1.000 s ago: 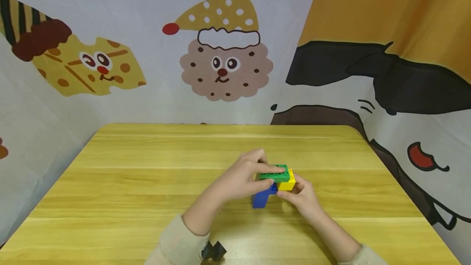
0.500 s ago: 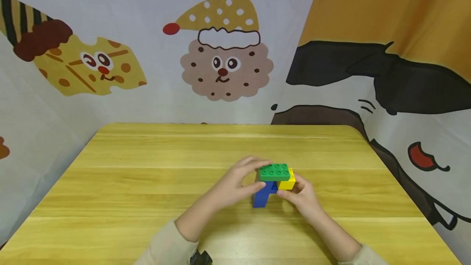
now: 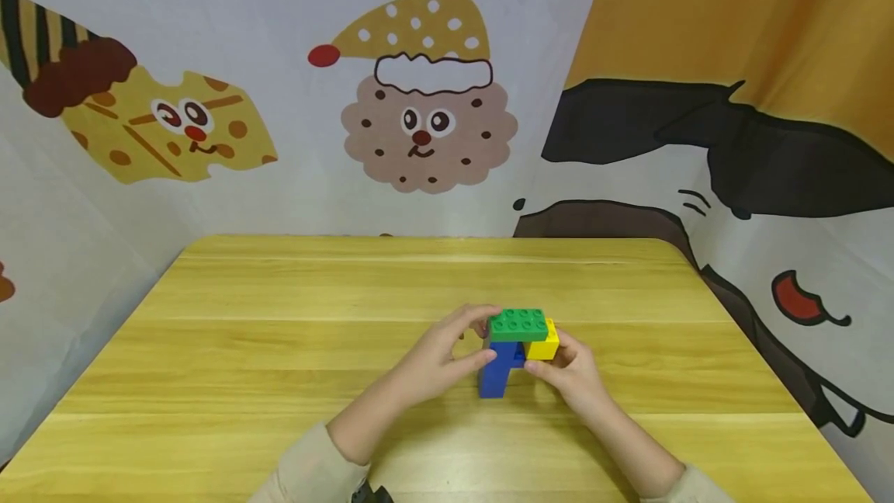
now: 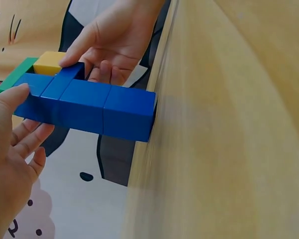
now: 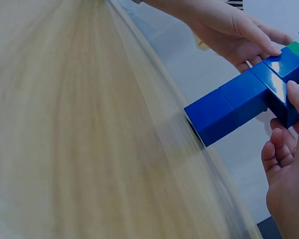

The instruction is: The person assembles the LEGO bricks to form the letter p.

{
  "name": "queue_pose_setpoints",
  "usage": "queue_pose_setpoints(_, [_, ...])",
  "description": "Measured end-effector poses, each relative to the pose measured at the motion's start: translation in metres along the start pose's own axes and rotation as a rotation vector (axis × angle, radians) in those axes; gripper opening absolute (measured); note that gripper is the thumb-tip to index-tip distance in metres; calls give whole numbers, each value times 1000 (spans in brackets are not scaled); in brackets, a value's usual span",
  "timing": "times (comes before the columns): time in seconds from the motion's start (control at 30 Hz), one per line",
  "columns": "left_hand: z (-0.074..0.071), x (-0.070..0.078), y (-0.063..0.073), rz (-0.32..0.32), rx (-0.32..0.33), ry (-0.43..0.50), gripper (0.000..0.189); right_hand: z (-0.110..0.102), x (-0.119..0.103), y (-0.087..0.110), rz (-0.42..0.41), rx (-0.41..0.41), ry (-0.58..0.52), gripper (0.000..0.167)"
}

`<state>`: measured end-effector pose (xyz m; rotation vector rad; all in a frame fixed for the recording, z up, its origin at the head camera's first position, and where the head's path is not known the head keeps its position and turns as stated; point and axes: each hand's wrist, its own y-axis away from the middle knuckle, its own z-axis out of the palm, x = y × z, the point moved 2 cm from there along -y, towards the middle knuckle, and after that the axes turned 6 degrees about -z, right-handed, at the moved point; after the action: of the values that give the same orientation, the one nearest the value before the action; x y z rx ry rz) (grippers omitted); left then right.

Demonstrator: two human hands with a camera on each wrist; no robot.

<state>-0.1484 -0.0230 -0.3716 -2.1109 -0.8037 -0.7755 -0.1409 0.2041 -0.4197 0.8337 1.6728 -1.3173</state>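
A tower of blue toy building bricks (image 3: pixel 493 375) stands upright on the table, right of its middle. A flat green brick (image 3: pixel 518 325) with round studs caps it and reaches over a yellow brick (image 3: pixel 542 346) on the right. Below the yellow brick, a blue brick (image 4: pixel 70 74) juts sideways from the tower. My left hand (image 3: pixel 429 359) pinches the top of the blue tower from the left, thumb on the near face and fingers behind. From the right, my right hand (image 3: pixel 578 375) holds the yellow brick between thumb and fingers; its fingertips are partly hidden.
The wooden table (image 3: pixel 244 363) stretches out on all sides of the tower. Behind it hangs a printed cloth (image 3: pixel 293 208) with cartoon figures. A small black object (image 3: pixel 372 494) shows by the left sleeve at the bottom edge.
My left hand has come off the green brick's top and drawn back left, onto the tower's upper side. My right hand and the bricks have hardly moved.
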Motion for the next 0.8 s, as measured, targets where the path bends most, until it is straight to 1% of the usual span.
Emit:
queue_pose_setpoints(0.17, [-2,3,0,17,24,-2,52,1,-3,0,-27,-18,-9,42])
queue_pose_setpoints(0.27, [-5,4,0,10,41,24,52,1,-6,-1,-73,-48,-9,47])
queue_pose_setpoints(0.33, [-7,4,0,-8,50,58,52,1,-8,-1,-114,-74,-13,50])
queue_pose_setpoints(0.47, [-12,2,2,-92,60,127,52,0,-10,-5,-175,-120,-48,59])
queue_pose_setpoints(0.53, [-14,0,4,-139,63,152,52,-1,-9,-7,-177,-136,-76,67])
queue_pose_setpoints(0.67, [-16,-6,8,-226,56,206,54,-2,-7,-8,-154,-158,-77,78])
queue_pose_setpoints(0.73, [-17,-8,10,-253,52,228,53,-2,-6,-7,-155,-173,-58,80])
queue_pose_setpoints(0.8, [-17,-10,12,-271,44,256,53,-1,-6,-7,-175,-195,-43,81])
